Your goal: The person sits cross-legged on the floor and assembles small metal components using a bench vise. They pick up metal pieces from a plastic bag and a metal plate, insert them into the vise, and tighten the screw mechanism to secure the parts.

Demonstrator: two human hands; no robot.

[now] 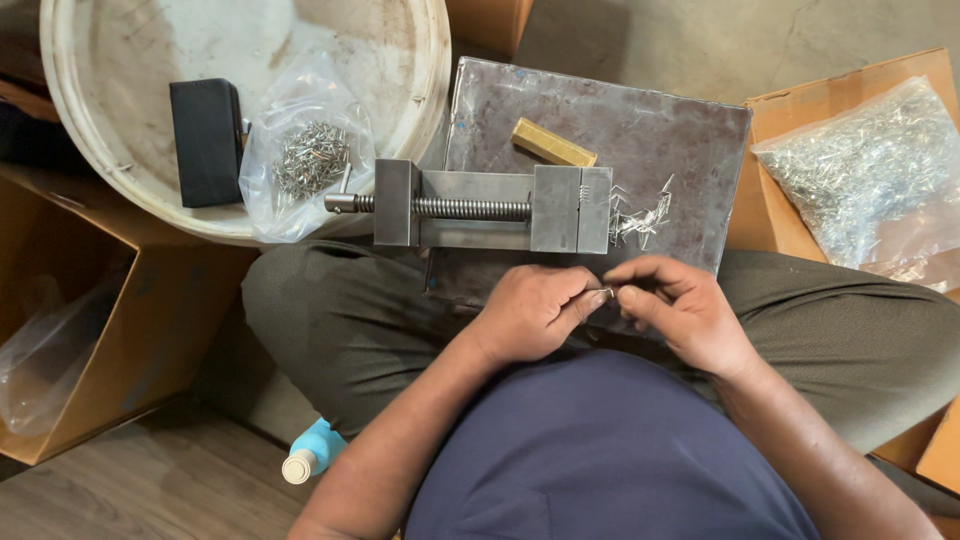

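Note:
My left hand (533, 312) and my right hand (678, 308) meet fingertip to fingertip over my lap, both pinching a small metal pin (606, 291) between them. Just beyond them a grey steel vise (490, 207) lies on a dark metal plate (650, 130) resting on my knees, its jaws closed. A small loose pile of metal pins (640, 217) lies on the plate right of the vise jaws. A brass-coloured bar (553, 144) sits on the plate behind the vise.
A white round tub (425, 90) at the upper left holds a black block (207, 142) and a clear bag of dark pins (310, 155). A cardboard box (790, 110) at the right carries a large bag of shiny pins (865, 165). A blue bottle (312, 452) lies by my left leg.

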